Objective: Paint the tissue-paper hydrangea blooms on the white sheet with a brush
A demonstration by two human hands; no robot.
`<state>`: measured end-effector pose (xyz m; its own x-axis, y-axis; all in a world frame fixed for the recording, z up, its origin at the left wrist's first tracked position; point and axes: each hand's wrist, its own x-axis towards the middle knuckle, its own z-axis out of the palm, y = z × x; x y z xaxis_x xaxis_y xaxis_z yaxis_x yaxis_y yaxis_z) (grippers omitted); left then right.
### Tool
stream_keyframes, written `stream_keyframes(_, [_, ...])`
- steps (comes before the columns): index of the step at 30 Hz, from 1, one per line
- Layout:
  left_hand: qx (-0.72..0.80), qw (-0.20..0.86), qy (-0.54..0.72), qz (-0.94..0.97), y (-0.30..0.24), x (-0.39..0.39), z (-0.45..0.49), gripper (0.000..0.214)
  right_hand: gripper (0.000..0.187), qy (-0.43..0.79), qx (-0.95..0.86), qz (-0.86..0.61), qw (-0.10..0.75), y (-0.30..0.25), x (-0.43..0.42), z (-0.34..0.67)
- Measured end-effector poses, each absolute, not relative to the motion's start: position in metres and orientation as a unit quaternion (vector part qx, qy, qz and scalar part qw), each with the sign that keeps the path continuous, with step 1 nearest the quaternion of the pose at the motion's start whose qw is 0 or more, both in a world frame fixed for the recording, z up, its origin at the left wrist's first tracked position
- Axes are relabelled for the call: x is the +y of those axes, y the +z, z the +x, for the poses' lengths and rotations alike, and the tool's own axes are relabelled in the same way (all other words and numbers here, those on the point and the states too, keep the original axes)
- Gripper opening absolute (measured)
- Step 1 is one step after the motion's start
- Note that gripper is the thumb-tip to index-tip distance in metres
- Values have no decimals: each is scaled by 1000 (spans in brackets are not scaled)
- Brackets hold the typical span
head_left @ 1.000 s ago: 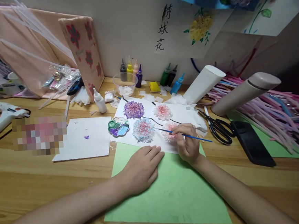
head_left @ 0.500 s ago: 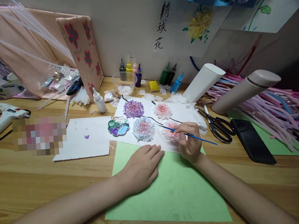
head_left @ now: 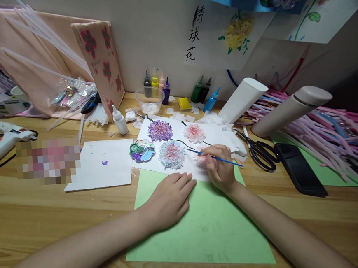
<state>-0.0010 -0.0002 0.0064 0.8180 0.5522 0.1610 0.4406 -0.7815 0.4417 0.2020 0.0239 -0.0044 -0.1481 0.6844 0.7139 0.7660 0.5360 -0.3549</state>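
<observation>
My right hand (head_left: 221, 166) grips a thin blue paintbrush (head_left: 227, 160), its tip over the white paper (head_left: 144, 163) close to a dark painted line. On that paper are ruffled paper flowers: a purple one (head_left: 160, 130), a blue-and-pink one (head_left: 172, 154), a pale pink one (head_left: 194, 132), and another pink one partly covered by my right hand. My left hand (head_left: 171, 198) lies flat, fingers stretched, across the green sheet (head_left: 199, 239) and the paper's lower edge. Left of the flowers sits a flower-shaped paint palette (head_left: 142, 151) with green, purple and blue paint.
A white board (head_left: 102, 167) and a glue gun (head_left: 7, 139) lie to the left. Paint bottles (head_left: 166, 91) and a clear bowl (head_left: 150, 101) stand behind. On the right are black-handled scissors (head_left: 263, 154), a phone (head_left: 300, 169), a leaning tumbler (head_left: 291, 110) and pipe cleaners (head_left: 331, 138).
My right hand and the paintbrush have shifted slightly left, covering more of the lower pink flower. My left hand stays in place.
</observation>
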Motion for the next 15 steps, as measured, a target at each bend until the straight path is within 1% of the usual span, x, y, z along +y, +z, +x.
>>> stream_keyframes(5, [266, 196, 136, 934, 6, 0, -1, 42, 17, -44, -747, -497, 440, -5, 25, 202])
stream_keyframes(11, [266, 194, 137, 934, 7, 0, -1, 42, 16, -24, -733, -484, 477, -5, 24, 203])
stream_keyframes(15, [266, 194, 138, 934, 7, 0, -1, 42, 16, -10, -727, -500, 471, -6, 26, 203])
